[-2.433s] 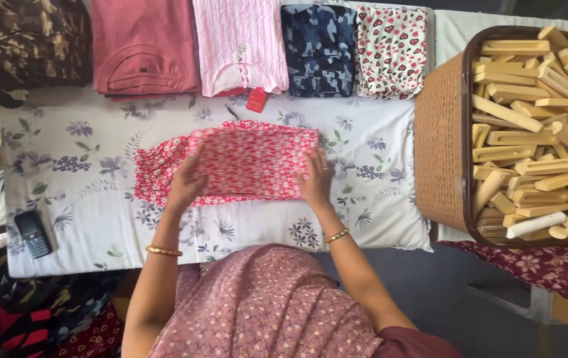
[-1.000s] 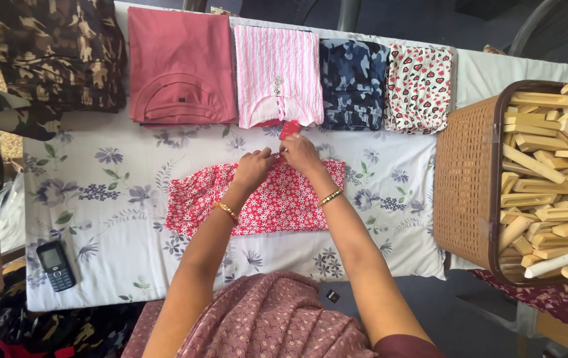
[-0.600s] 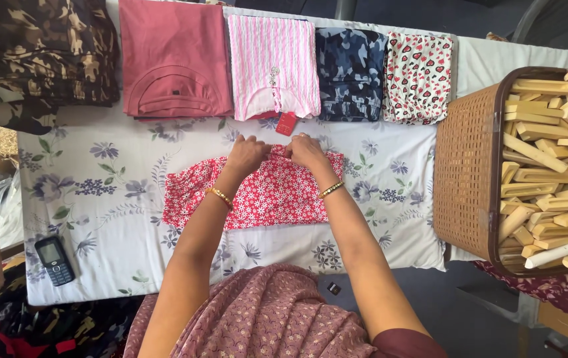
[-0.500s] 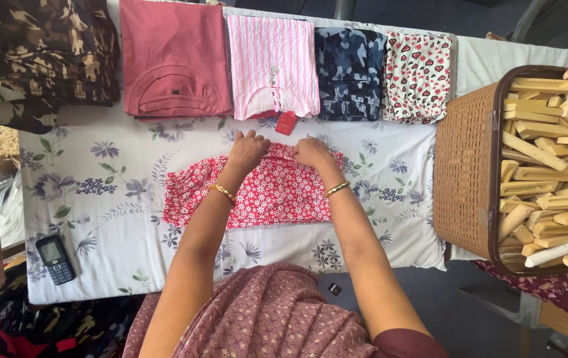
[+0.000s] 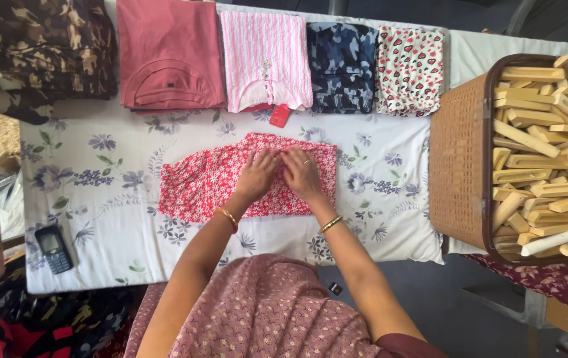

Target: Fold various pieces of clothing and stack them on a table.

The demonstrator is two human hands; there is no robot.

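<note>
Pressing flat on the red floral garment (image 5: 211,182), the left hand (image 5: 257,176) and right hand (image 5: 302,174) lie side by side, fingers open, gripping nothing.

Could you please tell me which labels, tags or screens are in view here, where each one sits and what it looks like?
Red tag: small rectangular hang tag, lying below the pink striped top on the floral sheet.
Mobile phone: dark keypad handset with a small greyish screen, near the sheet's left front corner.

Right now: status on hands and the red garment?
Left hand and right hand flat, side by side on red floral garment. Garment lies on floral sheet. Red tag just beyond; nothing on top.
</note>
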